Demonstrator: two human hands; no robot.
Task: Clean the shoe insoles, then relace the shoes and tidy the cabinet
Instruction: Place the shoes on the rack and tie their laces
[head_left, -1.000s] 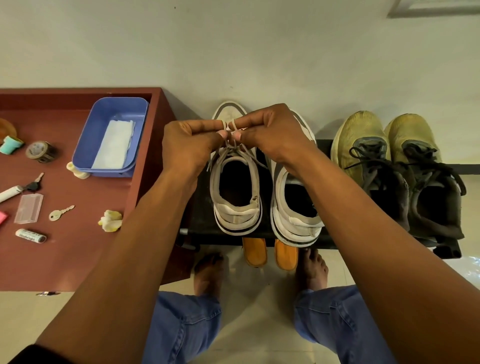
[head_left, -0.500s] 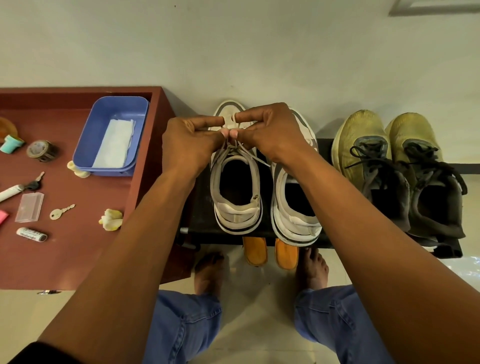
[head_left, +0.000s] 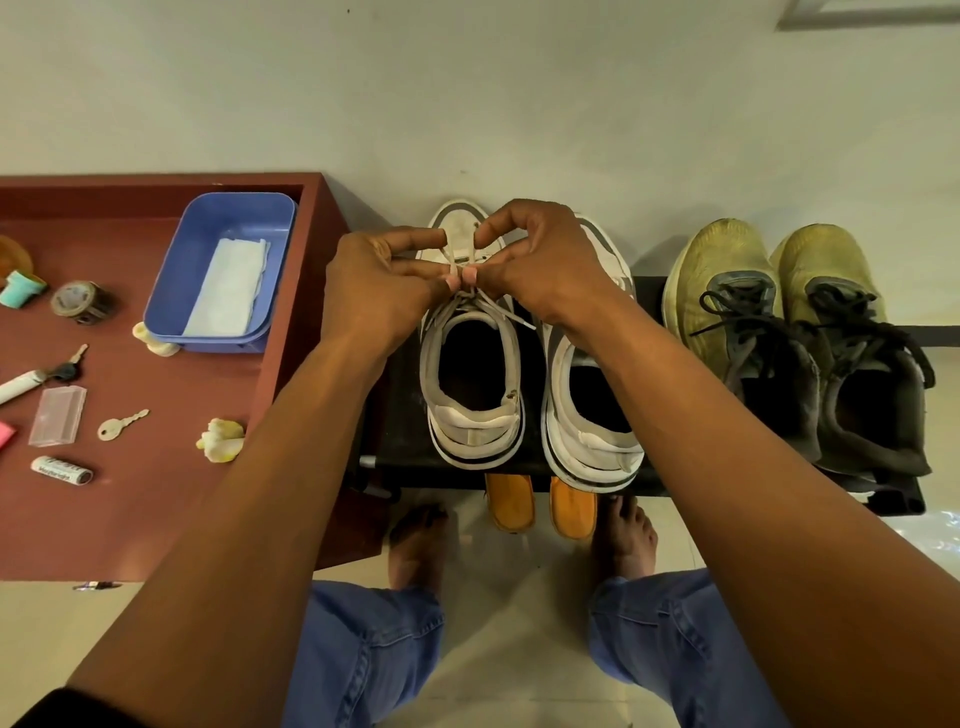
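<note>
Currently we're mid-relace on the left white sneaker (head_left: 470, 364), which sits on the black shoe rack (head_left: 395, 415) beside its mate (head_left: 592, 395). Our left hand (head_left: 379, 291) and right hand (head_left: 540, 265) each pinch a strand of the lace (head_left: 457, 260) over the tongue, fingertips nearly touching; it looks like a knot or bow being formed, though our fingers hide the crossing. Lower eyelets look threaded. We can't tell whether the mate is laced, since the right wrist covers it. Insole state isn't visible inside the dark shoe openings. Cabinet tidying looks undone: keys (head_left: 122, 425), a battery (head_left: 62, 470), a blue tub (head_left: 171, 291) with a wipe (head_left: 228, 286) lie scattered on the red tabletop (head_left: 156, 493).
</note>
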